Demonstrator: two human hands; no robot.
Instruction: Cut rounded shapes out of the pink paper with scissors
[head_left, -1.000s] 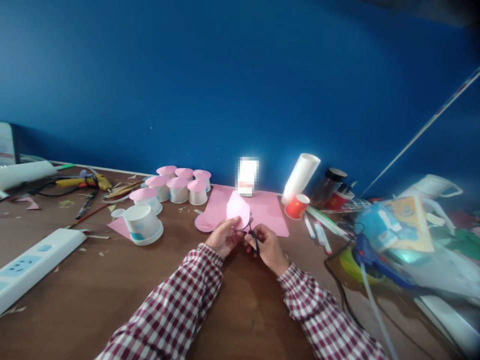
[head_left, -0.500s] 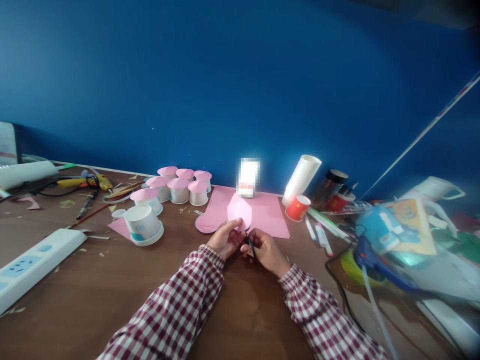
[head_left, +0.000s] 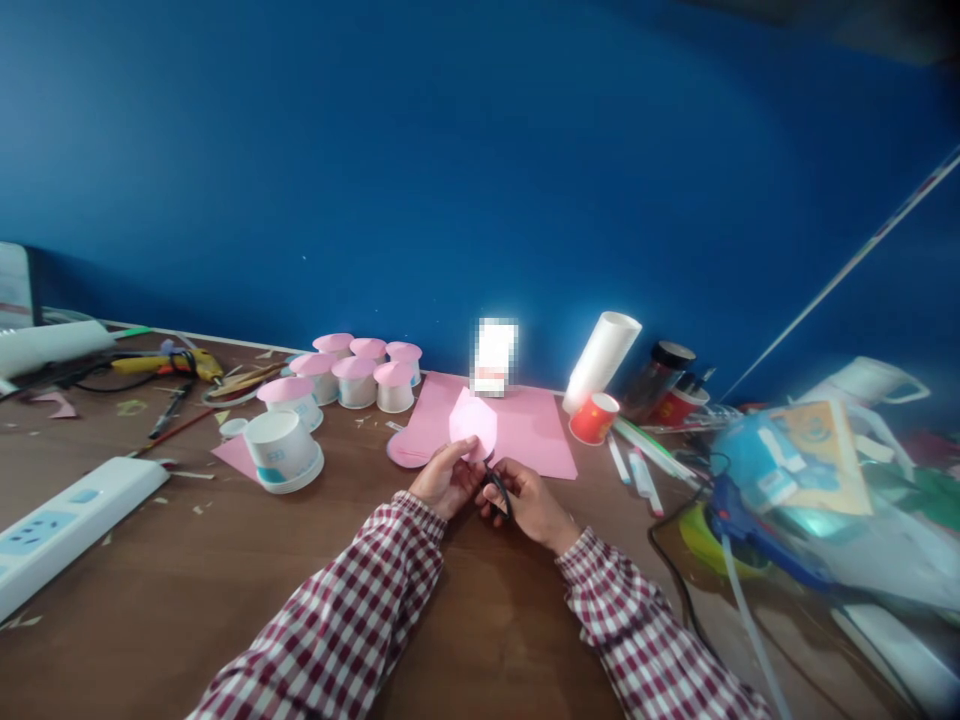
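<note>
left hand [head_left: 448,482]: 1 cutout [head_left: 472,420] | right hand [head_left: 536,503]: 1 scissors [head_left: 499,494] | 7 capped cups [head_left: 355,385]

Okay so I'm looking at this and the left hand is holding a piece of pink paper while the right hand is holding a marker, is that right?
Not quite: in the head view, the right hand is holding scissors, not a marker. The left hand is indeed holding a piece of pink paper.
</note>
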